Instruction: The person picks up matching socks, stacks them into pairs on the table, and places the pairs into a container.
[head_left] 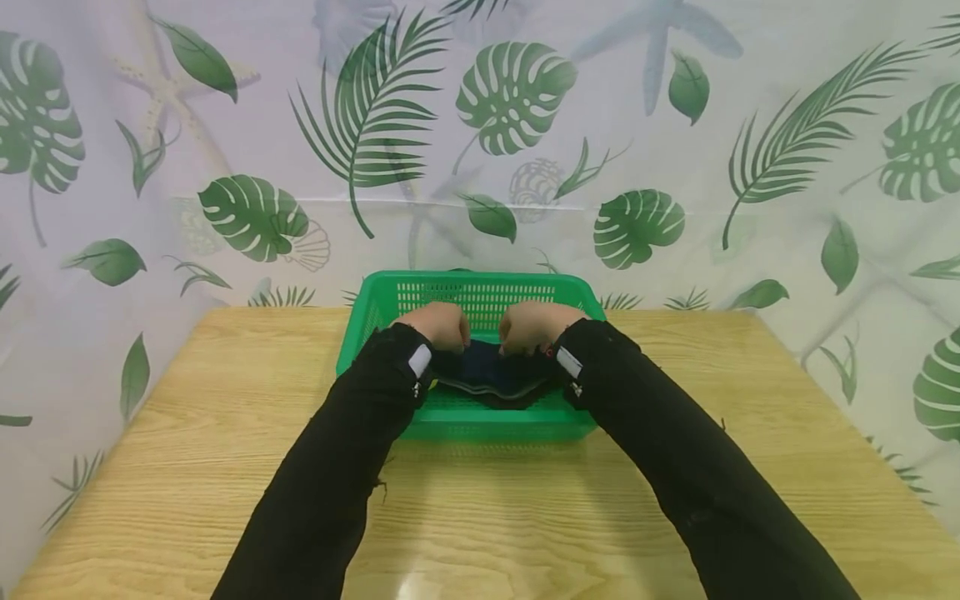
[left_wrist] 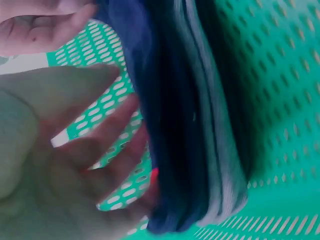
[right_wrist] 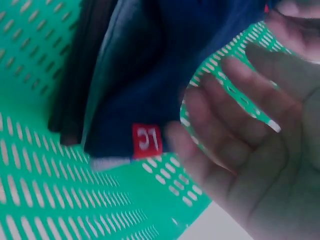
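Observation:
Inside a green plastic basket (head_left: 487, 427), folded cloth items stand in a row. The nearest to my palms is a navy folded cloth (right_wrist: 150, 90) with a small red tag (right_wrist: 146, 141) at its lower corner. Beside it sits a grey folded cloth (left_wrist: 212, 125), then a darker one. My left hand (left_wrist: 85, 155) has its fingers extended, tips at the edge of the navy cloth (left_wrist: 170, 125). On the other side my right hand (right_wrist: 250, 130) lies likewise, fingers spread loosely, fingertips right at the cloth beside the tag. Both hands (head_left: 438, 325) reach in over the basket.
The basket stands on a light wooden table (head_left: 262, 375) near its back edge. Behind rises a white curtain (head_left: 555, 125) printed with green leaves. The basket's perforated walls surround the cloths closely at both ends.

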